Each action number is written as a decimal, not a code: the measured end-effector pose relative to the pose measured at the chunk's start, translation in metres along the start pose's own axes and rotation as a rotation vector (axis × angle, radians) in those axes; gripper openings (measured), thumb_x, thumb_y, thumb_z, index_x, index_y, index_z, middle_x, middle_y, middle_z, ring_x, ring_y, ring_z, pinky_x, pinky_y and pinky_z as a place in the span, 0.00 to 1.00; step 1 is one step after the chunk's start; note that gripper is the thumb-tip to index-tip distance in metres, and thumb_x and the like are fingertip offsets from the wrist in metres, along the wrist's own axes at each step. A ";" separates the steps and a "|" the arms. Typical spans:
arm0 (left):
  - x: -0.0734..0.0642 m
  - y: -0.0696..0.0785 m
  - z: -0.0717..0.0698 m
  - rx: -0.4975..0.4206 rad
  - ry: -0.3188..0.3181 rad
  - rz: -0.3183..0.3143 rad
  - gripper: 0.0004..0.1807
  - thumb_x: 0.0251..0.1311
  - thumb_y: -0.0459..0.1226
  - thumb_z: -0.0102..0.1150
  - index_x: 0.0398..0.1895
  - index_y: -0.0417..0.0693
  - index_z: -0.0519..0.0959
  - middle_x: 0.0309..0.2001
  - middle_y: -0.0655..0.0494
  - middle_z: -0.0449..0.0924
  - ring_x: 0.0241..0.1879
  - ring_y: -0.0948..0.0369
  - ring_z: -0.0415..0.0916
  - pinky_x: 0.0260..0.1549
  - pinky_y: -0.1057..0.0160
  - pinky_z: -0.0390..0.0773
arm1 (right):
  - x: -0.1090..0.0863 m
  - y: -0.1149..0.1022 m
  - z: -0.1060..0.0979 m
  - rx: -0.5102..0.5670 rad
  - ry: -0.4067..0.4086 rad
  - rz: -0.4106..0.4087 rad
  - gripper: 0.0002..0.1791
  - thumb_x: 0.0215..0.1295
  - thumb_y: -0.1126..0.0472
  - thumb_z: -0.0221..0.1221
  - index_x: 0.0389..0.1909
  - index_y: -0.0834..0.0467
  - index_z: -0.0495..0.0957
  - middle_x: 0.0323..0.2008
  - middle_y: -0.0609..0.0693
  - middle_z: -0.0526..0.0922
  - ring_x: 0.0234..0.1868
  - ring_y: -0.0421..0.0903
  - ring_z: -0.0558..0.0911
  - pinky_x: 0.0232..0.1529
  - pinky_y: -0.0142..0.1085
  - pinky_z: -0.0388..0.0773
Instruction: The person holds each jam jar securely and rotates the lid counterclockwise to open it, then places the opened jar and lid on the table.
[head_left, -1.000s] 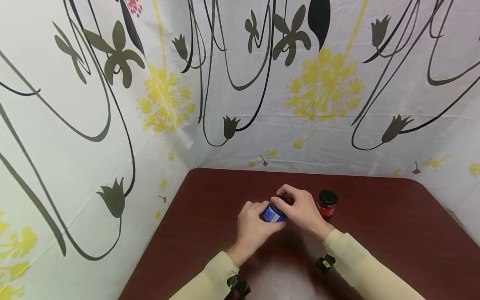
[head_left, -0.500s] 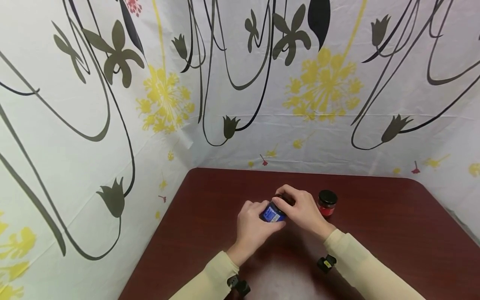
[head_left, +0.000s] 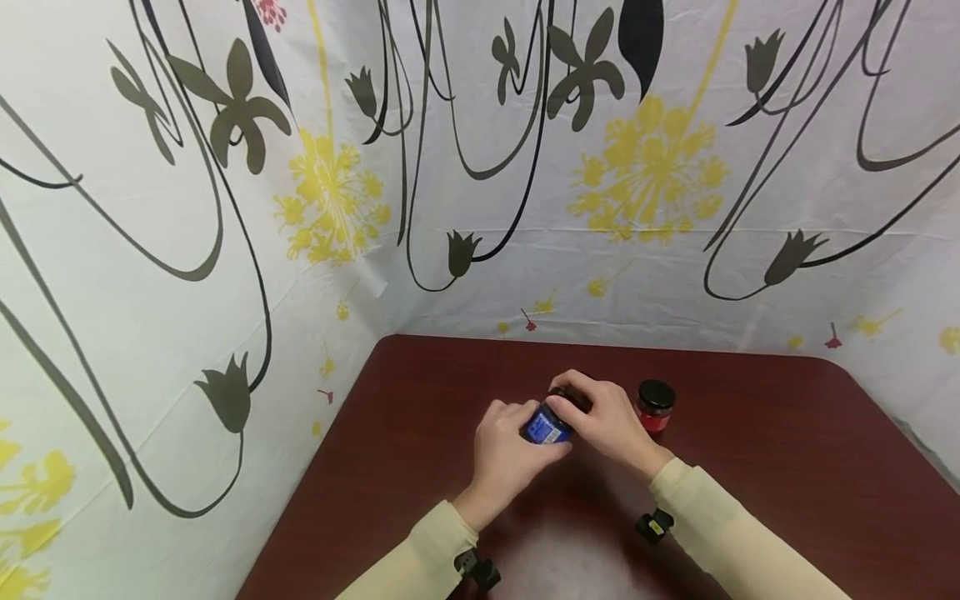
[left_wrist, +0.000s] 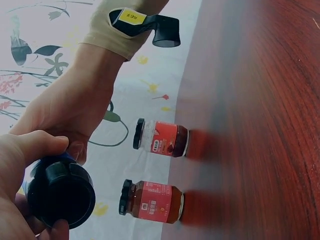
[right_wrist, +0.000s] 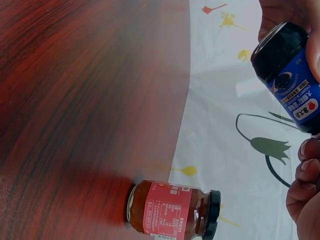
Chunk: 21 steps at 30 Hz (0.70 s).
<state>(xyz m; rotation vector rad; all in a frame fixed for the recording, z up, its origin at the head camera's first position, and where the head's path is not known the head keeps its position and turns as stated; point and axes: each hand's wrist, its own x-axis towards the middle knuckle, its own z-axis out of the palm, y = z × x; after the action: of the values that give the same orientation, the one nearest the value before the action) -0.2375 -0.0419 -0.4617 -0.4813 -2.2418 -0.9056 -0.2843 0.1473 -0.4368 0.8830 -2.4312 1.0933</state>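
Note:
My left hand (head_left: 504, 454) grips a dark glass jar with a blue label (head_left: 546, 427), raised over the table and tilted. Its dark base (left_wrist: 65, 192) faces the left wrist camera. At the jar's upper end my right hand (head_left: 603, 417) curls its fingers and thumb round the black lid, which is mostly hidden. The right wrist view shows the blue label (right_wrist: 295, 85) between the two hands. Whether the lid is loose, I cannot tell. Just right of my right hand stands a red-labelled jar (head_left: 656, 407) with a black lid, apart from the fingers.
Two upright jars with red labels appear in the left wrist view, one with a partly clear upper part (left_wrist: 162, 139) and one filled with brown (left_wrist: 152, 201). The dark red wooden table (head_left: 420, 400) meets a white flowered cloth (head_left: 487, 200) behind.
My right hand has shifted very slightly to the right at the lid. The left hand and the blue-labelled jar stay almost in place.

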 end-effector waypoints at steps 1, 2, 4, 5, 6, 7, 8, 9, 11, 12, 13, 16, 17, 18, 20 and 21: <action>0.000 0.000 0.000 -0.001 0.000 0.002 0.27 0.40 0.61 0.79 0.39 0.58 0.86 0.30 0.65 0.83 0.33 0.66 0.67 0.28 0.68 0.71 | 0.000 0.000 0.000 0.001 -0.002 -0.001 0.08 0.72 0.42 0.59 0.47 0.38 0.78 0.33 0.33 0.80 0.27 0.37 0.76 0.26 0.34 0.73; 0.000 -0.001 0.000 -0.001 0.000 0.004 0.27 0.40 0.61 0.78 0.39 0.58 0.86 0.30 0.65 0.83 0.33 0.66 0.67 0.28 0.68 0.71 | 0.000 0.000 0.000 0.002 -0.003 -0.003 0.09 0.72 0.43 0.59 0.47 0.39 0.78 0.33 0.33 0.80 0.27 0.37 0.76 0.26 0.34 0.74; -0.001 -0.001 0.001 -0.001 0.003 0.009 0.27 0.40 0.61 0.78 0.39 0.58 0.85 0.30 0.65 0.83 0.33 0.66 0.66 0.27 0.68 0.71 | 0.000 0.002 0.000 0.006 -0.007 -0.008 0.11 0.72 0.43 0.59 0.48 0.42 0.79 0.34 0.33 0.80 0.28 0.37 0.77 0.26 0.34 0.74; -0.001 -0.001 0.001 0.000 0.003 0.009 0.27 0.40 0.61 0.78 0.39 0.58 0.85 0.30 0.65 0.83 0.33 0.66 0.66 0.27 0.68 0.71 | 0.000 0.002 0.001 0.008 -0.009 -0.011 0.11 0.72 0.43 0.59 0.48 0.41 0.79 0.34 0.33 0.80 0.28 0.37 0.77 0.26 0.34 0.74; -0.001 -0.001 0.001 0.000 0.003 0.009 0.27 0.40 0.61 0.78 0.39 0.58 0.85 0.30 0.65 0.83 0.33 0.66 0.67 0.28 0.68 0.71 | 0.000 0.003 0.001 0.011 -0.011 -0.015 0.10 0.72 0.43 0.59 0.49 0.41 0.79 0.34 0.33 0.80 0.28 0.37 0.77 0.27 0.34 0.74; 0.000 -0.002 0.001 0.001 0.002 0.009 0.27 0.40 0.62 0.78 0.40 0.58 0.85 0.30 0.65 0.83 0.33 0.66 0.66 0.28 0.68 0.71 | 0.000 0.003 0.001 0.013 -0.012 -0.018 0.10 0.72 0.44 0.59 0.49 0.40 0.79 0.35 0.33 0.80 0.28 0.37 0.77 0.27 0.34 0.75; 0.000 -0.002 0.001 0.001 0.002 0.009 0.27 0.40 0.62 0.78 0.40 0.58 0.85 0.31 0.65 0.83 0.33 0.66 0.66 0.28 0.68 0.71 | 0.000 0.003 0.001 0.015 -0.014 -0.023 0.09 0.72 0.44 0.59 0.49 0.38 0.78 0.35 0.33 0.80 0.28 0.37 0.77 0.27 0.34 0.75; 0.000 -0.002 0.001 -0.001 0.002 0.009 0.28 0.40 0.62 0.78 0.40 0.58 0.86 0.31 0.65 0.83 0.33 0.66 0.67 0.28 0.68 0.71 | 0.000 0.004 0.001 0.016 -0.015 -0.027 0.09 0.72 0.44 0.59 0.49 0.37 0.78 0.36 0.33 0.80 0.29 0.37 0.77 0.27 0.34 0.75; 0.000 -0.002 0.001 -0.003 0.002 0.009 0.28 0.40 0.62 0.78 0.40 0.57 0.86 0.31 0.65 0.84 0.33 0.66 0.67 0.28 0.68 0.71 | 0.000 0.004 0.000 0.017 -0.014 -0.036 0.08 0.72 0.45 0.59 0.49 0.34 0.77 0.36 0.33 0.81 0.29 0.37 0.77 0.27 0.34 0.75; 0.000 -0.002 0.001 -0.004 0.000 0.008 0.28 0.40 0.62 0.78 0.40 0.57 0.86 0.31 0.65 0.84 0.33 0.66 0.67 0.28 0.68 0.71 | 0.000 0.004 0.000 0.018 -0.015 -0.039 0.08 0.72 0.45 0.60 0.50 0.34 0.77 0.37 0.33 0.81 0.29 0.36 0.77 0.27 0.34 0.75; 0.000 -0.002 0.001 -0.006 -0.003 0.006 0.28 0.40 0.62 0.78 0.41 0.57 0.86 0.31 0.65 0.84 0.33 0.66 0.67 0.28 0.68 0.71 | 0.000 0.004 0.000 0.019 -0.015 -0.045 0.09 0.72 0.46 0.60 0.50 0.34 0.77 0.37 0.33 0.81 0.29 0.36 0.78 0.28 0.34 0.75; -0.001 -0.002 0.000 -0.012 -0.009 -0.002 0.29 0.41 0.62 0.78 0.42 0.57 0.86 0.32 0.65 0.84 0.34 0.66 0.67 0.29 0.68 0.72 | 0.000 0.004 0.000 0.023 -0.018 -0.054 0.09 0.72 0.47 0.60 0.51 0.34 0.77 0.39 0.33 0.81 0.30 0.36 0.78 0.28 0.34 0.76; -0.001 -0.002 0.000 -0.014 -0.011 -0.006 0.29 0.41 0.62 0.78 0.43 0.57 0.86 0.33 0.65 0.84 0.34 0.66 0.67 0.29 0.68 0.72 | -0.001 0.004 0.000 0.026 -0.020 -0.054 0.09 0.72 0.47 0.60 0.51 0.35 0.77 0.39 0.33 0.81 0.30 0.36 0.78 0.28 0.34 0.76; -0.002 -0.002 0.000 -0.016 -0.012 -0.008 0.29 0.41 0.62 0.78 0.43 0.57 0.86 0.33 0.65 0.84 0.34 0.66 0.67 0.29 0.68 0.72 | -0.001 0.004 0.001 0.027 -0.022 -0.055 0.10 0.72 0.47 0.60 0.51 0.34 0.77 0.39 0.33 0.81 0.30 0.36 0.78 0.29 0.34 0.76; -0.002 -0.001 0.000 -0.023 -0.011 -0.011 0.29 0.42 0.62 0.78 0.44 0.57 0.86 0.34 0.64 0.84 0.34 0.66 0.67 0.29 0.68 0.73 | -0.001 0.005 0.001 0.030 -0.024 -0.057 0.09 0.72 0.47 0.60 0.51 0.34 0.77 0.40 0.33 0.81 0.31 0.36 0.78 0.29 0.34 0.76; -0.003 -0.001 0.000 -0.022 -0.008 -0.010 0.29 0.42 0.61 0.77 0.44 0.57 0.86 0.34 0.64 0.84 0.35 0.66 0.67 0.30 0.68 0.73 | -0.001 0.005 0.001 0.031 -0.024 -0.060 0.09 0.72 0.47 0.60 0.51 0.34 0.77 0.40 0.33 0.81 0.31 0.36 0.78 0.29 0.34 0.76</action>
<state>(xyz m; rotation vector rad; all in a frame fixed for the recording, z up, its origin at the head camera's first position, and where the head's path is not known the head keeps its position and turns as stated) -0.2360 -0.0431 -0.4641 -0.4847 -2.2458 -0.9354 -0.2871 0.1494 -0.4404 0.9777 -2.3962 1.1074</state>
